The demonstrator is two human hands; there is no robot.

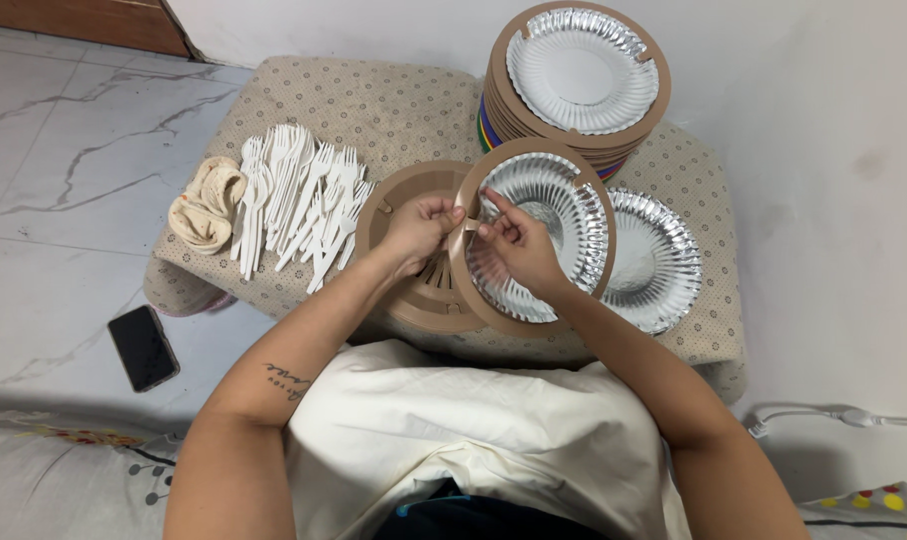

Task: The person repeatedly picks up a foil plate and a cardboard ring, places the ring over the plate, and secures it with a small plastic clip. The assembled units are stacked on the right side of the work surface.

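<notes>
Looking down at my own hands here: both meet at the edge of a silver plate (549, 225) sitting in a brown cardboard ring (534, 240). My left hand (419, 228) and right hand (514, 245) are both pinched onto a small tan tab (466, 235) at the ring's left rim, so both are closed on something, not free. That plate-and-ring sits in front of me on the cushioned stool (374, 110), overlapping a bare cardboard holder (404, 260) underneath my left hand. As for progress, I'd guess a fair bit is done: a tall stack of ringed plates (574, 80) is at the back. One loose silver plate (664, 260) lies to the right with no ring. The pile of white forks (304, 200) and the rolled cloth (207, 205) look untouched, and a phone (144, 347) lies on the floor.
</notes>
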